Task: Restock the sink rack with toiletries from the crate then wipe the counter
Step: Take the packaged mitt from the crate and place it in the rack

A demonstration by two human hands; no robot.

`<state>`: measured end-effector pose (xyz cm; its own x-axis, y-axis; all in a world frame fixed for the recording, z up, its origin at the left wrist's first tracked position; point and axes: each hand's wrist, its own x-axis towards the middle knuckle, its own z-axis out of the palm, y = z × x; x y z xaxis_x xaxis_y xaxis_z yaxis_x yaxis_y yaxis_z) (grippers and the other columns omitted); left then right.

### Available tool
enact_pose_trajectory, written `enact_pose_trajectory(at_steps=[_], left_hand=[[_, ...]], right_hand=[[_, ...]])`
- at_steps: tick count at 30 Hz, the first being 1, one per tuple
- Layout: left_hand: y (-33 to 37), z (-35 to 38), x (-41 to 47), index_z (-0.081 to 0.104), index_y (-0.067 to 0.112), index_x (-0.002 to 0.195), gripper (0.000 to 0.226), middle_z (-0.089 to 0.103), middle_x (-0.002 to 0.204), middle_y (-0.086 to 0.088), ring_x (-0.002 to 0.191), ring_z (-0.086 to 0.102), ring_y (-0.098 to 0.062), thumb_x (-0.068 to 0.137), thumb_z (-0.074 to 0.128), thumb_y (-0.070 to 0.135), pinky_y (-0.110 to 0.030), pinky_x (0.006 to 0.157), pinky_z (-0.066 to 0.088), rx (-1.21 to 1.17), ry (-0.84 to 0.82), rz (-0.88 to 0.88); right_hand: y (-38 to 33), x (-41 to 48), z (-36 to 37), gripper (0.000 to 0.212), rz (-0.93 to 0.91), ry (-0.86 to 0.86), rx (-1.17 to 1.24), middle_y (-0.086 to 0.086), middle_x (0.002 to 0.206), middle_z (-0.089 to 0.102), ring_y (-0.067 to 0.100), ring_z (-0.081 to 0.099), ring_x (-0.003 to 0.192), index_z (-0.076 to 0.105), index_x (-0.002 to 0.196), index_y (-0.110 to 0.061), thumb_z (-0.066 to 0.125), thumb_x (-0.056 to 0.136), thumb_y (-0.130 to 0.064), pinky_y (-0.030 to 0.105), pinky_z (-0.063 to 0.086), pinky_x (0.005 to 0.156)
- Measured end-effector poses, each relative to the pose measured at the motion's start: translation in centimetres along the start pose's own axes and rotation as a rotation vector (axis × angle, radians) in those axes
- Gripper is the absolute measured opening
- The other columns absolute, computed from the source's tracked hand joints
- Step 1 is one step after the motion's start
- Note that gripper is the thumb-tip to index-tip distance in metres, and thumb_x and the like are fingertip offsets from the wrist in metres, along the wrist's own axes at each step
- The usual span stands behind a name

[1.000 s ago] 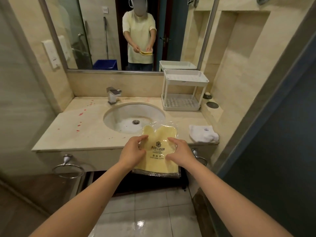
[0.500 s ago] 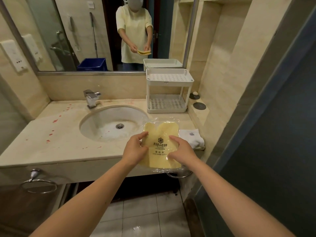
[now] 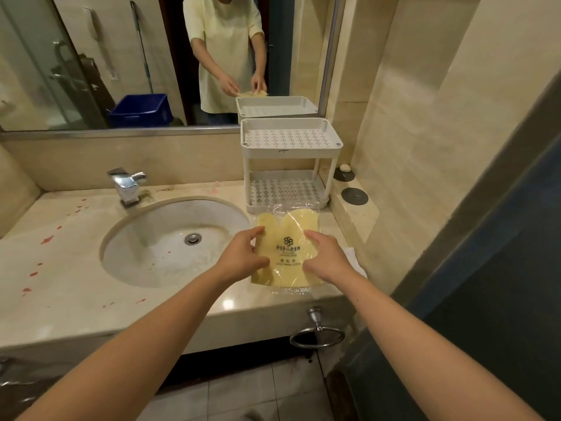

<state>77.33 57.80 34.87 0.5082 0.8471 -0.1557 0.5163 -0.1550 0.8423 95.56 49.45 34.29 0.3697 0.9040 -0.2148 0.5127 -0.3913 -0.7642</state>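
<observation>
Bathroom counter, beige stone, is carrying scattered red spots on its left side, beside the sink and the tap. White two-shelf rack is standing at the back right, both shelves bare. A blue crate is showing in the mirror.

Against the picture one second ago: the packet was hanging out in front of the counter's edge; it is now hovering over the counter's right front, just in front of the rack's lower shelf. The counter and rack are filling more of the view. The white towel, fully seen before, is now mostly hiding behind the right hand.

Grip: the left hand is pinching the packet's left edge, fingers curled, thumb on the top face. The right hand is pinching the right edge the same way. Both grips are narrow, closed on the clear wrapper. The packet is lying nearly flat, yellow cloth inside, printed logo facing up. Whether its underside is touching the counter, I cannot tell.
</observation>
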Motion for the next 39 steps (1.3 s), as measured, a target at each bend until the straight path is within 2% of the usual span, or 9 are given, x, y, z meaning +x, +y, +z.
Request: enact_pose_trajectory(at_steps=[5, 12, 17, 23, 25, 30, 34, 37, 39], left_hand=[[-0.1, -0.7, 6.4, 0.042, 0.019, 0.146, 0.076, 0.053, 0.128, 0.001, 0.081, 0.055, 0.003, 0.077, 0.063, -0.007, -0.009, 0.054, 0.046, 0.039, -0.044, -0.037], [-0.8, -0.2, 14.1, 0.05, 0.017, 0.14, 0.069, 0.054, 0.111, 0.001, 0.091, 0.057, -0.015, 0.078, 0.059, -0.012, -0.027, 0.074, 0.054, 0.06, -0.024, -0.1], [-1.7, 0.4, 19.4, 0.049, 0.018, 0.141, 0.07, 0.059, 0.115, -0.004, 0.095, 0.058, -0.018, 0.079, 0.057, -0.013, -0.028, 0.076, 0.054, 0.084, 0.016, -0.127], [-2.9, 0.7, 25.6, 0.047, 0.016, 0.143, 0.07, 0.054, 0.136, -0.007, 0.12, 0.056, -0.028, 0.08, 0.053, -0.014, -0.041, 0.093, 0.055, 0.133, 0.089, -0.102], [-3.5, 0.9, 27.4, 0.046, 0.017, 0.144, 0.07, 0.05, 0.14, -0.008, 0.121, 0.056, -0.028, 0.079, 0.054, -0.009, -0.042, 0.095, 0.053, 0.179, 0.106, -0.09], [-4.4, 1.4, 31.2, 0.042, 0.023, 0.146, 0.075, 0.036, 0.144, -0.009, 0.12, 0.053, -0.029, 0.078, 0.051, -0.007, -0.033, 0.094, 0.052, 0.193, 0.168, -0.119], [-4.3, 2.1, 33.7, 0.038, 0.025, 0.148, 0.072, 0.028, 0.151, -0.006, 0.136, 0.036, -0.027, 0.083, 0.052, -0.003, -0.031, 0.111, 0.036, 0.233, 0.215, -0.152], [-4.0, 2.7, 35.0, 0.033, 0.025, 0.15, 0.072, 0.026, 0.152, -0.006, 0.14, 0.03, -0.026, 0.084, 0.051, 0.001, -0.035, 0.114, 0.033, 0.335, 0.244, -0.178], [-3.9, 3.1, 35.8, 0.032, 0.024, 0.149, 0.072, 0.027, 0.15, -0.007, 0.138, 0.03, -0.028, 0.084, 0.051, 0.001, -0.039, 0.112, 0.036, 0.433, 0.238, -0.205]], right_hand=[[-0.2, 6.2, -0.3, 0.081, 0.051, 0.004, -0.022, 0.006, 0.146, 0.035, 0.021, 0.046, 0.129, 0.038, 0.149, -0.022, 0.064, 0.077, 0.002, 0.019, 0.038, 0.09], [0.6, 13.7, -0.2, 0.08, 0.061, 0.011, -0.019, 0.007, 0.149, 0.034, 0.02, 0.043, 0.133, 0.038, 0.149, -0.018, 0.066, 0.077, 0.002, 0.018, 0.035, 0.097], [1.1, 19.2, -0.5, 0.08, 0.062, 0.019, -0.016, 0.005, 0.15, 0.031, 0.019, 0.041, 0.134, 0.038, 0.149, -0.019, 0.065, 0.078, 0.003, 0.017, 0.036, 0.096], [1.5, 25.8, 0.1, 0.082, 0.049, 0.02, -0.028, 0.005, 0.154, 0.029, 0.021, 0.034, 0.139, 0.036, 0.151, -0.02, 0.066, 0.078, 0.003, 0.015, 0.028, 0.096], [1.6, 27.8, 0.3, 0.083, 0.037, 0.013, -0.046, 0.005, 0.155, 0.03, 0.022, 0.033, 0.141, 0.035, 0.151, -0.019, 0.064, 0.077, 0.005, 0.019, 0.03, 0.103], [1.9, 32.6, 0.7, 0.083, 0.082, 0.028, 0.035, 0.001, 0.154, 0.033, 0.022, 0.05, 0.126, 0.037, 0.149, -0.025, 0.065, 0.077, 0.007, 0.029, 0.05, 0.098], [2.4, 35.8, 0.9, 0.078, 0.097, 0.024, 0.04, -0.004, 0.153, 0.033, 0.017, 0.05, 0.125, 0.037, 0.148, -0.031, 0.065, 0.082, -0.001, 0.02, 0.047, 0.092], [2.7, 37.5, 1.2, 0.078, 0.1, 0.018, 0.083, -0.005, 0.154, 0.034, 0.021, 0.051, 0.129, 0.039, 0.148, -0.031, 0.064, 0.08, 0.0, 0.034, 0.05, 0.101], [2.9, 38.4, 1.5, 0.078, 0.086, -0.01, 0.114, -0.004, 0.153, 0.035, 0.02, 0.055, 0.122, 0.039, 0.148, -0.028, 0.066, 0.08, 0.001, 0.027, 0.056, 0.087]])
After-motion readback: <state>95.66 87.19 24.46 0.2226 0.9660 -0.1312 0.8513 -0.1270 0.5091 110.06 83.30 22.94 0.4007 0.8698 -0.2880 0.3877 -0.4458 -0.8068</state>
